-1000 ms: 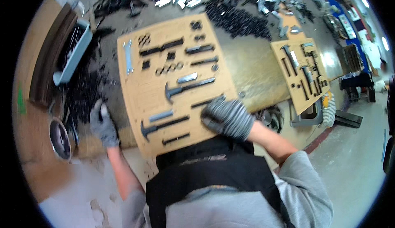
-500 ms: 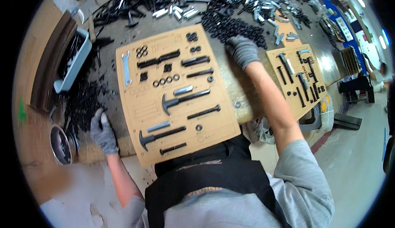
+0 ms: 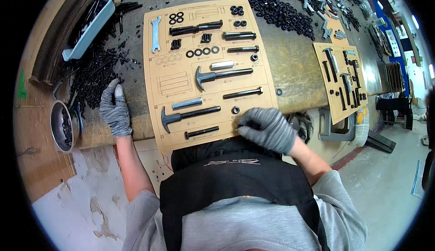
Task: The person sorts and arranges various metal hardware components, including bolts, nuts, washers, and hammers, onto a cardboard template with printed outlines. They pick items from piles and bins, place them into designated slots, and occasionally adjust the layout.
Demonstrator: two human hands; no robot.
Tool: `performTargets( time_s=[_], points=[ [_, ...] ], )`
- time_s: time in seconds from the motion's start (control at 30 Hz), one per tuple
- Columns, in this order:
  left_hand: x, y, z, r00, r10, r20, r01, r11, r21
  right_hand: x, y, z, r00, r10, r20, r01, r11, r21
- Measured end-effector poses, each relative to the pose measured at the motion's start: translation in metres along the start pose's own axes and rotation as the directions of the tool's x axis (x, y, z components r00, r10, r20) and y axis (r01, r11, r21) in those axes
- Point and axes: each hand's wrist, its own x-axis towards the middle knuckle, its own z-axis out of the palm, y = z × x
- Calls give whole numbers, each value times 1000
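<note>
Metal, likely light: pinch nut (image 3: 235, 109) by flats, with right hand (image 3: 267, 129) curled over card (image 3: 213, 95), left hand (image 3: 115, 111) half-curled beside it, both holds unclear.

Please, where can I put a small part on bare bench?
Widest: bench between the large card and the small card, except one small ring. Narrower: between the large card and the left hand. Crowded: the black screws at left, the black nuts behind.
</note>
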Motion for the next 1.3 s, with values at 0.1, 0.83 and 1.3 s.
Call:
performTargets(
  time_s=[0.1, 0.83, 1.3],
  points=[
    [0, -5, -1, 1000, -5, 3, 5, 1000, -10, -6, 0, 19, 993, -36, -114, 19, 989, -145],
    [4, 6, 1, 999, 8, 35, -9, 999, 35, 81, 52, -58, 897, -117, -425, -68, 916, -396],
    [3, 21, 1, 992, -112, -62, 104, 987, -122, 118, 151, -172, 755, -19, -656, -416, 759, -501]
  ],
)
